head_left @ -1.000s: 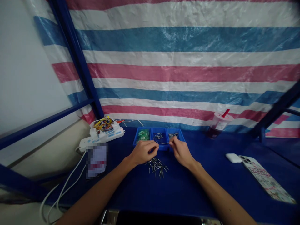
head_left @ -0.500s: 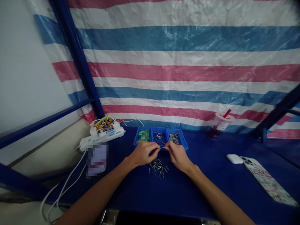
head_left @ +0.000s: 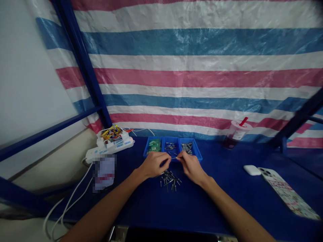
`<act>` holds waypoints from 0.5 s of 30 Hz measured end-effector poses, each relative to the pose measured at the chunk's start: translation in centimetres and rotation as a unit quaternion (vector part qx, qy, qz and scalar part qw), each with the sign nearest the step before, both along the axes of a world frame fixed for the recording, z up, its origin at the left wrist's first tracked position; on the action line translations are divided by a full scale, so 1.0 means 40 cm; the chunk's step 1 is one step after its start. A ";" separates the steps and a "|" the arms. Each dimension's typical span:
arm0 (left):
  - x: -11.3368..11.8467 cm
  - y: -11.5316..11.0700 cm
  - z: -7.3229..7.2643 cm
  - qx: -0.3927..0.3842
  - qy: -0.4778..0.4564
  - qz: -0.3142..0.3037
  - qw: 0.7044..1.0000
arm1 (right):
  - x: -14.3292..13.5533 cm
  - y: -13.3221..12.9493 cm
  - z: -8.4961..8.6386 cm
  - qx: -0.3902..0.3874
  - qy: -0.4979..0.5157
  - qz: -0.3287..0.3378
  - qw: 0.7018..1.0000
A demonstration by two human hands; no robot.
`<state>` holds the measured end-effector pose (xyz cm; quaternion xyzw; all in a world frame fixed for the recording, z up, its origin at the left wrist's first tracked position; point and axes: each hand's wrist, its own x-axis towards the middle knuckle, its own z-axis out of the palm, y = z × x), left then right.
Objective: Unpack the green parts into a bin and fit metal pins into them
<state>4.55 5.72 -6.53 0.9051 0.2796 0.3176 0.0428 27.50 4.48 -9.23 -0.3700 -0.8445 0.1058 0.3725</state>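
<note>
A thin metal rod [head_left: 174,158] spans the gap between my two hands. My left hand [head_left: 156,164] pinches its left end, and my right hand [head_left: 189,165] pinches the right end. Just behind them is a blue tray [head_left: 199,155] with three compartments: green pieces [head_left: 154,146] at left, small metal pins [head_left: 171,146] in the middle, grey cylindrical pieces [head_left: 187,148] at right. On the table below my hands lies a loose pile of metal pins [head_left: 170,181].
A white power strip [head_left: 111,150] with cables and a small box of colourful packets [head_left: 112,133] are at left, near a blurred-out object [head_left: 104,173]. At right are a lidded cup [head_left: 236,134], a white case [head_left: 251,170] and a phone [head_left: 287,191].
My left hand has shifted very slightly left, and a little more of the thin rod shows between my hands. My right hand has barely moved.
</note>
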 end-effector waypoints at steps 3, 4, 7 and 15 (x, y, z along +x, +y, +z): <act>-0.001 0.004 -0.009 0.003 0.026 0.003 1.000 | -0.001 -0.002 -0.001 -0.012 0.003 0.008 1.000; -0.001 0.005 -0.012 0.005 0.035 0.003 0.999 | -0.003 -0.004 -0.001 -0.016 0.005 0.012 1.000; 0.001 0.003 -0.014 0.009 0.058 -0.004 0.998 | -0.008 -0.008 -0.002 -0.028 0.014 0.027 0.999; 0.003 -0.007 0.000 0.016 0.078 -0.016 0.997 | -0.020 -0.015 -0.007 -0.055 0.037 0.042 0.997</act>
